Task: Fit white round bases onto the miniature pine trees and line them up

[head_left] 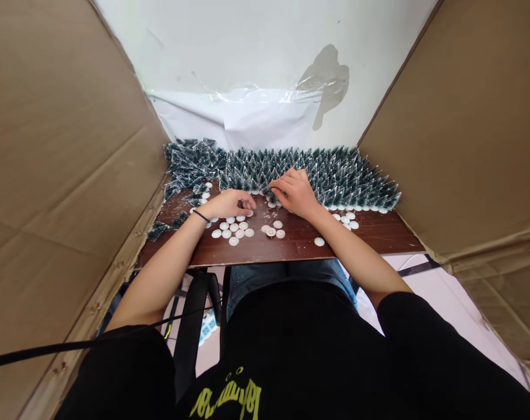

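Note:
Rows of small frosted green trees [334,175] with white round bases stand packed along the back of the brown table [291,249]. My right hand [294,189] is at the front edge of these rows, its fingers bent round something too small to make out, with a tree top just beside them. Lower and to the left, my left hand [234,204] hovers by a group of white discs [234,227], fingers curled; a white disc shows at its fingertips. A few more discs [279,234] lie between the hands, nearer the table's front edge.
Loose trees [190,163] lie piled at the back left, with others [160,229] at the left edge. More white discs [346,220] sit beyond my right forearm. Brown cardboard walls [466,116] flank both sides, and a black cable [50,348] crosses the lower left.

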`<action>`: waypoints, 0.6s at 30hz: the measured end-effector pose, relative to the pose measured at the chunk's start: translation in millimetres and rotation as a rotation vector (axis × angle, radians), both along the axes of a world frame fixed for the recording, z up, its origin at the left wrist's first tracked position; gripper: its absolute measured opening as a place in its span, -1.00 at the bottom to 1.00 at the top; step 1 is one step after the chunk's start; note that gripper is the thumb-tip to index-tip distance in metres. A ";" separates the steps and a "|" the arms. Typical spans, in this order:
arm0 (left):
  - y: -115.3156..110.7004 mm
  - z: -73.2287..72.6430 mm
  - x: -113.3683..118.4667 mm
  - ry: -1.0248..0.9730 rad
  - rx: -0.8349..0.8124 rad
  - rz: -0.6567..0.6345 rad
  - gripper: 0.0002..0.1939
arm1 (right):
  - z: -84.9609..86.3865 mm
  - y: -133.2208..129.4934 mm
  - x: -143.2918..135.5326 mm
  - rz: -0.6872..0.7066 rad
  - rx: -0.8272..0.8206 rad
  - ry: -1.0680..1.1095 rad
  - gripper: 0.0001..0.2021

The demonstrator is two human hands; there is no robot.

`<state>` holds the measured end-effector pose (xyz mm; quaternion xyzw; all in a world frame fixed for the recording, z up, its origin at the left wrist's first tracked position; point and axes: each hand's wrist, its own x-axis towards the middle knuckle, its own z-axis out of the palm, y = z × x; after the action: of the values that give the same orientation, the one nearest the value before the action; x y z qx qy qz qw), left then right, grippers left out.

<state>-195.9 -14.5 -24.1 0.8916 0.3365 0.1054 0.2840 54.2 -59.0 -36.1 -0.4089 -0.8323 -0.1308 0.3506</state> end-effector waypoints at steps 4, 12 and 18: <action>1.0 1.1 -1.2 0.012 0.092 0.090 -0.65 | -0.4 -1.6 -3.4 0.033 0.006 -0.024 -0.70; -0.7 0.2 -0.5 0.049 0.048 0.014 -0.69 | -3.6 -4.1 -10.1 0.127 -0.052 -0.092 -0.71; -1.8 -2.6 3.3 0.003 0.053 -0.055 -0.68 | -5.3 -4.3 -11.5 0.196 -0.039 -0.123 -0.74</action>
<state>-192.5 -16.3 -26.6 0.9079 0.3094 0.1050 0.2625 42.8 -63.3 -41.4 -0.3236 -0.8906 -0.1043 0.3020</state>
